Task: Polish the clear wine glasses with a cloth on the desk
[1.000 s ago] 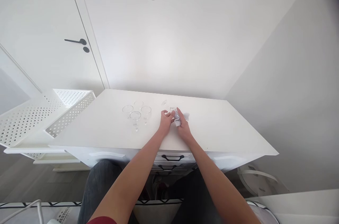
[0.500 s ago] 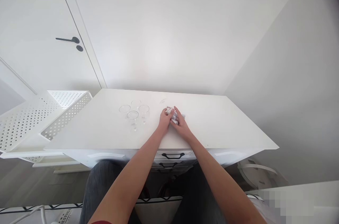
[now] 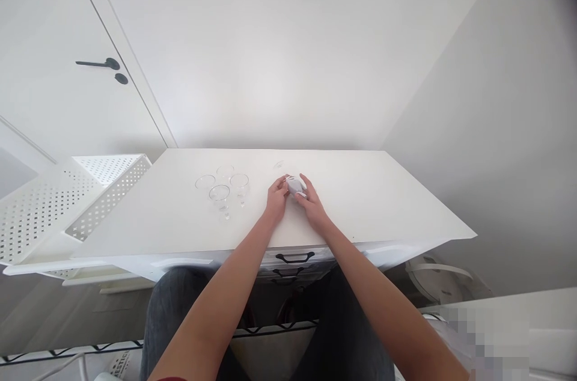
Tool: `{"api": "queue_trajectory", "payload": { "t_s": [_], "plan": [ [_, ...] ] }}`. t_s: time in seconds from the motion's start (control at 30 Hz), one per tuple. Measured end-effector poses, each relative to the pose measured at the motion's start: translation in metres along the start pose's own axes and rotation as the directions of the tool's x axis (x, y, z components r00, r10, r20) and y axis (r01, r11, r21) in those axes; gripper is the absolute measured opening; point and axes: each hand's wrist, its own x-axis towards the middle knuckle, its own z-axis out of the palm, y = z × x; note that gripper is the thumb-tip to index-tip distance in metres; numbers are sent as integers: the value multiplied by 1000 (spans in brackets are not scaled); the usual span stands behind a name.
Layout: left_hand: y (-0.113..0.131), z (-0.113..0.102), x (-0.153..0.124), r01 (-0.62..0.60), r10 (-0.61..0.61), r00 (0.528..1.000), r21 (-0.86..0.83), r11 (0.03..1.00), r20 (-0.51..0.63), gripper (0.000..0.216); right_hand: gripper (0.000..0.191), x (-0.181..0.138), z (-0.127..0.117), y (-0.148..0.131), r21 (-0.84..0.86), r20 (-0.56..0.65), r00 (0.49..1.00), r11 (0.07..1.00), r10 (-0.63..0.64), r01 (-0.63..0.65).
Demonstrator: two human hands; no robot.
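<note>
Both of my hands are closed around a small, crumpled white-and-grey cloth above the middle of the white dresser top. My left hand pinches its left side with thumb and fingers. On the right side, my right hand cups it, thumb below and fingers over the far edge. Whether something is wrapped inside the cloth I cannot tell. To the left, several clear stemmed glasses stand upright in a cluster. A faint clear glass object is just beyond my hands; its shape is hard to make out.
Black-handled drawers are in the dresser's front, before my knees. A white perforated shelf unit adjoins its left end, near a door with a black handle. A plain wall rises behind. A round pale object is low on the right.
The cloth has turned in my hands and now shows a smoother grey face. My right hand's fingers have spread a little around it. The view has shifted slightly.
</note>
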Motion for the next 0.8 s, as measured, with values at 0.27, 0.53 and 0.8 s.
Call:
{"api": "queue_trajectory", "payload": {
  "t_s": [0.27, 0.53, 0.8],
  "plan": [
    [-1, -2, -1, -42, 40, 998, 40, 998, 43, 50, 82, -1, -2, -2, 44, 69, 993, 994, -99, 96],
    [-4, -2, 2, 5, -5, 999, 0, 1000, 39, 52, 82, -1, 6, -2, -55, 97, 993, 995, -73, 79],
    [5, 1, -3, 10, -6, 992, -30, 1000, 125, 51, 93, -1, 3, 1, 75, -15, 996, 993, -91, 92]
  ]
}}
